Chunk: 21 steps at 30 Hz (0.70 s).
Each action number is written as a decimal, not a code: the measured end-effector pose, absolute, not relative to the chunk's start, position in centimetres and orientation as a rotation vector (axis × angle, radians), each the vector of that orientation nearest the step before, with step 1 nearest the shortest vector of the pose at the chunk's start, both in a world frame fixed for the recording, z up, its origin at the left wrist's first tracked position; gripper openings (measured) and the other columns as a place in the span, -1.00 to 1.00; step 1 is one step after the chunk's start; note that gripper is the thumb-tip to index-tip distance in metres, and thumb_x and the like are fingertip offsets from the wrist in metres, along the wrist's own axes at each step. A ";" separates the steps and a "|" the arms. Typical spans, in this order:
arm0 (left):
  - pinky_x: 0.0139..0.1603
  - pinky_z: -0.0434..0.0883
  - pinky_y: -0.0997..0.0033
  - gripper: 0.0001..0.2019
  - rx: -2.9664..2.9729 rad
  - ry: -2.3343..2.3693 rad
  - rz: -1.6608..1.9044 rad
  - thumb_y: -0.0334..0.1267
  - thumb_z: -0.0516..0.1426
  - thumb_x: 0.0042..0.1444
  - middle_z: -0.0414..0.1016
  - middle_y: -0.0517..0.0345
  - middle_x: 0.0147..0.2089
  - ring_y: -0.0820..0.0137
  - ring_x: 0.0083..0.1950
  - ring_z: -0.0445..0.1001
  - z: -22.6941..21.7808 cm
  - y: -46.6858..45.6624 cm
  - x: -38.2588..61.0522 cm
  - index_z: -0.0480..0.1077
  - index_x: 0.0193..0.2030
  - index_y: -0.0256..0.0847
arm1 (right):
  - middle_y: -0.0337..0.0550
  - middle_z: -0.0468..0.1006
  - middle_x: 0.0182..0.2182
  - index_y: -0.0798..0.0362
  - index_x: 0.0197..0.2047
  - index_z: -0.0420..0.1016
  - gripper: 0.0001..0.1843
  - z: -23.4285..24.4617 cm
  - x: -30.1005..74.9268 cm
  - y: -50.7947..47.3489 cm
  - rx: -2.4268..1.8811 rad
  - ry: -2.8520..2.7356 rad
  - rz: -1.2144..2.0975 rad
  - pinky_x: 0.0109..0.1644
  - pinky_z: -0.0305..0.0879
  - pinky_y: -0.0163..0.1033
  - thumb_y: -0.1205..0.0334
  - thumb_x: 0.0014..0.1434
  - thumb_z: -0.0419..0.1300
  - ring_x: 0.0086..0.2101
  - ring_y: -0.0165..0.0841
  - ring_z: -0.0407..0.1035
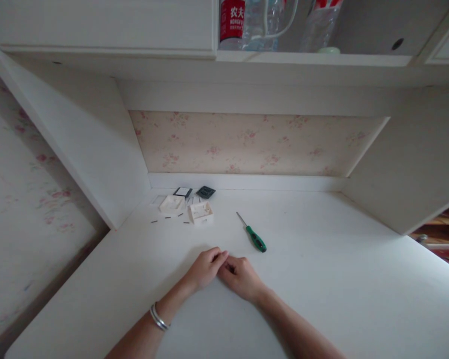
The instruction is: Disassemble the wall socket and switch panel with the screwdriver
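Note:
My left hand point(204, 269) and my right hand point(240, 277) rest together on the white desk point(322, 279), fingertips touching, fingers curled loosely. I cannot make out anything held in either. A silver bracelet point(159, 317) circles my left wrist. A green-handled screwdriver point(253, 235) lies just beyond my right hand, its tip pointing to the far left. Farther back left sit two white plastic box parts point(201, 213), point(172, 204), two dark square parts point(205, 192), point(182, 192), and several small screws point(167, 218) scattered around them.
White side panels close in the desk on the left point(90, 149) and right point(415, 164), with floral wallpaper point(247, 144) behind. An overhead shelf point(284, 57) holds plastic water bottles point(232, 22).

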State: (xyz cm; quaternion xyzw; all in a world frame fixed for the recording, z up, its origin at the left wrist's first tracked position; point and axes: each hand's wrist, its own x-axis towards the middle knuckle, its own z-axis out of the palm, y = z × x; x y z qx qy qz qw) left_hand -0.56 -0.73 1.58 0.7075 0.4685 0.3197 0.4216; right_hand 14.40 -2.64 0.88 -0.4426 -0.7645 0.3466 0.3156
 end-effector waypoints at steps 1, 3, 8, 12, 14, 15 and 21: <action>-0.40 0.11 0.47 -0.63 1.783 1.183 0.792 0.01 -0.04 0.19 0.17 0.29 -0.53 0.44 -0.43 0.18 1.5 -0.7 -0.6 0.16 -0.53 -0.20 | -0.37 0.18 -0.63 0.09 -0.50 0.32 -0.74 1.0 14.4 -2.6 -1.162 -2.016 0.921 -0.52 -0.04 -0.39 0.19 0.18 0.01 -0.58 -0.53 0.02; -0.40 0.11 0.47 -0.62 1.796 1.191 0.769 0.00 -0.04 0.19 0.16 0.29 -0.54 0.44 -0.43 0.18 1.5 -0.5 -0.8 0.17 -0.53 -0.21 | -0.37 0.17 -0.64 0.09 -0.54 0.30 -0.69 1.2 14.5 -2.5 -1.155 -2.022 0.938 -0.52 -0.05 -0.39 0.15 0.20 0.01 -0.59 -0.53 0.00; -0.39 0.11 0.46 -0.61 1.801 1.173 0.744 0.01 -0.05 0.20 0.18 0.29 -0.54 0.44 -0.42 0.19 1.7 -0.3 -1.0 0.20 -0.53 -0.22 | -0.37 0.17 -0.63 0.09 -0.54 0.31 -0.65 1.3 14.6 -2.6 -1.151 -2.026 0.939 -0.51 -0.04 -0.39 0.12 0.21 0.00 -0.57 -0.52 0.02; -0.40 0.11 0.46 -0.60 1.805 1.181 0.734 0.02 -0.05 0.19 0.19 0.28 -0.54 0.44 -0.44 0.20 1.8 -0.4 -1.1 0.20 -0.54 -0.22 | -0.36 0.16 -0.63 0.09 -0.54 0.30 -0.64 1.3 14.6 -2.5 -1.155 -2.036 0.944 -0.51 -0.04 -0.39 0.11 0.22 -0.01 -0.57 -0.53 0.01; -0.40 0.11 0.46 -0.60 1.815 1.177 0.732 0.02 -0.05 0.19 0.21 0.27 -0.54 0.43 -0.44 0.20 1.7 -0.4 -1.2 0.21 -0.54 -0.22 | -0.36 0.17 -0.63 0.09 -0.54 0.30 -0.64 1.2 14.6 -2.4 -1.155 -2.042 0.941 -0.51 -0.04 -0.39 0.10 0.23 -0.01 -0.57 -0.53 0.02; -0.41 0.11 0.46 -0.60 1.817 1.171 0.729 0.01 -0.04 0.19 0.22 0.27 -0.54 0.43 -0.44 0.21 1.7 -0.4 -1.2 0.21 -0.54 -0.22 | -0.35 0.18 -0.63 0.09 -0.54 0.30 -0.64 1.2 14.6 -2.4 -1.157 -2.045 0.936 -0.51 -0.04 -0.39 0.11 0.23 -0.01 -0.57 -0.53 0.02; -0.44 0.08 0.46 -0.58 1.808 1.162 0.728 0.03 -0.03 0.18 0.19 0.27 -0.57 0.45 -0.47 0.16 1.9 -0.4 -1.3 0.21 -0.57 -0.22 | -0.35 0.19 -0.65 0.10 -0.55 0.34 -0.59 1.1 14.6 -2.5 -1.165 -2.065 0.945 -0.52 -0.04 -0.39 0.07 0.23 -0.02 -0.58 -0.53 0.03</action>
